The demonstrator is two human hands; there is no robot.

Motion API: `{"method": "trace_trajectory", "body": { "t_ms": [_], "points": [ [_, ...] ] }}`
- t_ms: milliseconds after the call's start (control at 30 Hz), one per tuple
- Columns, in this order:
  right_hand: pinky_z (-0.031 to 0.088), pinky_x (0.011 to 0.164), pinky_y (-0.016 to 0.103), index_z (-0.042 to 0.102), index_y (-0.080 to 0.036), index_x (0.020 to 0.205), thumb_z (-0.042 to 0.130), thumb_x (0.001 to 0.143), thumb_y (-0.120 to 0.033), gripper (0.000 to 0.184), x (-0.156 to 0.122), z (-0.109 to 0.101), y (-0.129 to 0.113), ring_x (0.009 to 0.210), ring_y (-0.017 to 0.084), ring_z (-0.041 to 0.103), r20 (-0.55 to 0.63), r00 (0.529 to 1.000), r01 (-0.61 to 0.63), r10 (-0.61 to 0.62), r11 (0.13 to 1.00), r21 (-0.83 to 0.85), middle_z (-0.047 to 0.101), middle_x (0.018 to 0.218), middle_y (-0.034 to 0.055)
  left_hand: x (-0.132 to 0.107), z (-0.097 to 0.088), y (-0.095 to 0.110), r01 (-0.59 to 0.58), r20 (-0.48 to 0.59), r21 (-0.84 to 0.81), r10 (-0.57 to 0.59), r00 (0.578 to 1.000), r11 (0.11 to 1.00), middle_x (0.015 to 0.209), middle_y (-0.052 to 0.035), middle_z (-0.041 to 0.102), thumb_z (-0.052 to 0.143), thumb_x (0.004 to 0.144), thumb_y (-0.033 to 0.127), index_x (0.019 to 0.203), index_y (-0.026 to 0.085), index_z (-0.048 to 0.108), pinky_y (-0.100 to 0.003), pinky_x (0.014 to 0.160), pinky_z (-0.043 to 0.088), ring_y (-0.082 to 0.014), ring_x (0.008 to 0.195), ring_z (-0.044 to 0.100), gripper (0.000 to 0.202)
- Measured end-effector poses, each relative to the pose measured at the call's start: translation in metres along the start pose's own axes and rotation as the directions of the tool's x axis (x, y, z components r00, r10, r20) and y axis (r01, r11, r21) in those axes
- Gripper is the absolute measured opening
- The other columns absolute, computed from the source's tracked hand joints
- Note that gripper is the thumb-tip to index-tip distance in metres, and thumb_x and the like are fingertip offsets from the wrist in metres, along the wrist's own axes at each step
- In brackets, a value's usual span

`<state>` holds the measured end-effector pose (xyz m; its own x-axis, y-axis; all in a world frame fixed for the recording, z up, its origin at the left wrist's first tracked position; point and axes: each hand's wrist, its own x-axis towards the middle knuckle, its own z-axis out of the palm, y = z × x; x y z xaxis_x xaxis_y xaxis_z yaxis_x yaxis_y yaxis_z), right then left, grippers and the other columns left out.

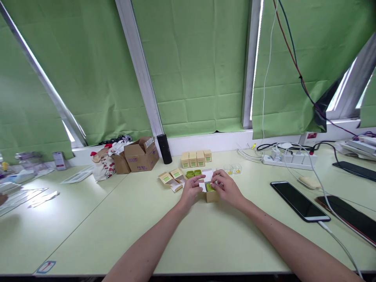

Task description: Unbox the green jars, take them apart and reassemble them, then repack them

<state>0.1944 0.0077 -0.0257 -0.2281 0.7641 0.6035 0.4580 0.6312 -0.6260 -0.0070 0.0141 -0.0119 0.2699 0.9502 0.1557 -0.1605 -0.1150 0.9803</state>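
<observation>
A small open cardboard box [212,197] stands on the table in front of me, with a green piece [209,187] inside its opening. My left hand [191,190] is at the box's left side, thumb and fingers about its white inner flap. Over the opening, my right hand [226,188] has its fingertips pinched together at the green piece; what lies between them is mostly hidden. Just behind are two green square cups [194,173]. Opened cardboard boxes [171,178] lie to the left, and clear small dishes [232,169] with something yellow are to the right.
Several closed small boxes [196,158] stand in a row at the back. A black cylinder [164,149] and a larger carton [141,155] are back left. A phone [299,200] with a white cable and a power strip [289,160] are on the right.
</observation>
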Motion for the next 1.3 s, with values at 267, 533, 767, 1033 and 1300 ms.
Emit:
{"method": "trace_trajectory", "body": {
  "t_ms": [267,533,767,1033,1300],
  "points": [
    [0.054,0.068,0.033,0.072,-0.023,0.084,0.062,0.092,-0.024,0.013,0.0029,0.0032,0.0058,0.083,0.019,0.062,-0.023,0.999,-0.024,0.025,0.999,0.045,0.056,0.105,0.0071,0.0011,-0.0015,-0.0022,-0.001,-0.003,0.004,0.001,1.0,1.0,0.095,-0.0085,0.074,0.069,0.058,0.014,0.117,0.012,0.074,-0.03,0.077,0.047,-0.0198,0.079,0.068,0.06],
    [0.054,0.068,0.033,0.074,-0.023,0.083,0.062,0.091,-0.023,0.014,0.0033,0.0048,0.0069,0.084,0.019,0.061,-0.032,0.999,-0.028,0.029,0.999,0.045,0.055,0.102,0.0067,0.0013,-0.0017,-0.0027,0.0,-0.009,0.016,0.0,1.0,1.0,0.095,-0.0084,0.075,0.068,0.058,0.013,0.118,0.013,0.074,-0.031,0.077,0.048,-0.0204,0.081,0.068,0.06],
    [0.053,0.064,0.032,0.077,-0.023,0.08,0.065,0.089,-0.023,0.015,0.0035,0.0059,0.0062,0.084,0.021,0.061,-0.035,0.998,-0.05,0.053,0.996,0.071,0.056,0.096,0.0066,0.002,-0.0017,-0.0027,-0.007,-0.001,0.012,0.007,1.0,1.0,0.095,-0.0092,0.075,0.068,0.057,0.013,0.117,0.013,0.074,-0.031,0.078,0.048,-0.021,0.082,0.068,0.06],
    [0.053,0.064,0.033,0.081,-0.025,0.081,0.066,0.088,-0.024,0.017,0.0037,0.007,0.0086,0.083,0.022,0.061,-0.037,0.998,-0.055,0.058,0.995,0.085,0.059,0.091,0.0062,-0.0003,-0.0003,0.0004,0.008,-0.003,-0.004,-0.008,1.0,1.0,0.095,-0.0088,0.076,0.068,0.058,0.013,0.116,0.013,0.074,-0.031,0.078,0.048,-0.0198,0.08,0.069,0.059],
    [0.054,0.068,0.034,0.077,-0.024,0.086,0.059,0.092,-0.023,0.019,0.0035,0.0062,0.0081,0.083,0.021,0.062,-0.061,0.994,-0.082,0.09,0.989,0.121,0.061,0.094,0.0062,0.0015,-0.0019,-0.003,-0.007,-0.006,0.011,0.007,1.0,1.0,0.091,-0.0085,0.076,0.067,0.06,0.013,0.118,0.013,0.075,-0.03,0.078,0.048,-0.0193,0.079,0.068,0.058]
  ]
}}
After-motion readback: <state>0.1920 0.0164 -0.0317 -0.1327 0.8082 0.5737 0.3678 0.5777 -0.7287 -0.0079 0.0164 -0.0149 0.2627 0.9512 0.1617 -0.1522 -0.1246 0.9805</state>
